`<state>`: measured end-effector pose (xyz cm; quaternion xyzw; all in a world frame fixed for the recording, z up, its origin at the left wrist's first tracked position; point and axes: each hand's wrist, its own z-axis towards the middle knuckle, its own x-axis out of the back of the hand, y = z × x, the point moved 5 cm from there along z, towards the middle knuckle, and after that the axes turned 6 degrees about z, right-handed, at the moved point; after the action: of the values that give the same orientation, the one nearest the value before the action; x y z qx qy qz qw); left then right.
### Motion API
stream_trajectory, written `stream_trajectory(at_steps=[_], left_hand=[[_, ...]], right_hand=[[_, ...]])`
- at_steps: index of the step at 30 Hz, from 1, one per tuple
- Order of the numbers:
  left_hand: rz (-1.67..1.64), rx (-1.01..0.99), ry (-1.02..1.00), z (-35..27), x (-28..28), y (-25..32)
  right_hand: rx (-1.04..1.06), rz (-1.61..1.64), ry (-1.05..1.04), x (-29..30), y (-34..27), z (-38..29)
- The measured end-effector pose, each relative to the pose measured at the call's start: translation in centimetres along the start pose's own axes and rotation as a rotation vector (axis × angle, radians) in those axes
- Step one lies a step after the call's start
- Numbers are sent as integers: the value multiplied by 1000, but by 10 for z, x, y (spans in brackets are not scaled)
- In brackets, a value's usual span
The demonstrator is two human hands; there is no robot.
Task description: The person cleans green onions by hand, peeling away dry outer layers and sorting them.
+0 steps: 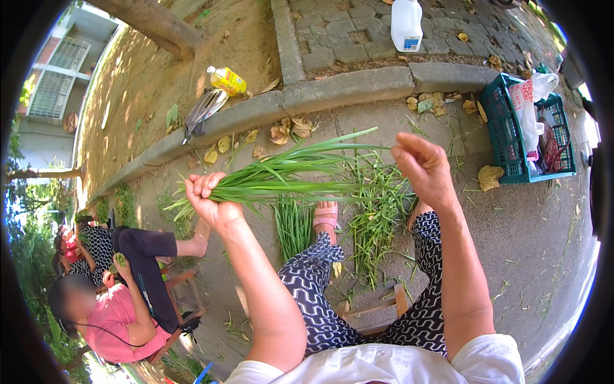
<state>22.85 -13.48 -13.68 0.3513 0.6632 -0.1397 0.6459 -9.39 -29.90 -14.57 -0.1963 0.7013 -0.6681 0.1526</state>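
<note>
My left hand (211, 199) is closed around a bunch of long green leaves (283, 175), likely garlic chives, held level with their tips pointing right. My right hand (424, 168) is at the right of the bunch, thumb and fingers pinched on the end of one thin leaf. Below, on the pavement, a loose pile of cut green leaves (379, 216) lies between my feet. A neater bundle of leaves (293, 228) lies left of my foot in a pink sandal (325, 216).
A teal plastic crate (499, 129) with bags stands at right. Beyond the stone curb (345, 91) are a white plastic jug (406, 26) and a yellow-labelled bottle (229, 81). A seated person in a pink shirt (117, 321) holds greens at left; others sit behind.
</note>
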Motion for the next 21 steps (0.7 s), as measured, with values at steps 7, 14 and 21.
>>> stream_trajectory(at_steps=[7,14,21], left_hand=[[2,9,-24,1,1,2],[-16,30,-35,-1,-4,0],[-62,75,-81,-4,-10,-4]], right_hand=[[-143,-240,-295,-18,1,-4],[-76,-459,-326,-26,6,-10],[-62,-511,-175,-16,13,-6]])
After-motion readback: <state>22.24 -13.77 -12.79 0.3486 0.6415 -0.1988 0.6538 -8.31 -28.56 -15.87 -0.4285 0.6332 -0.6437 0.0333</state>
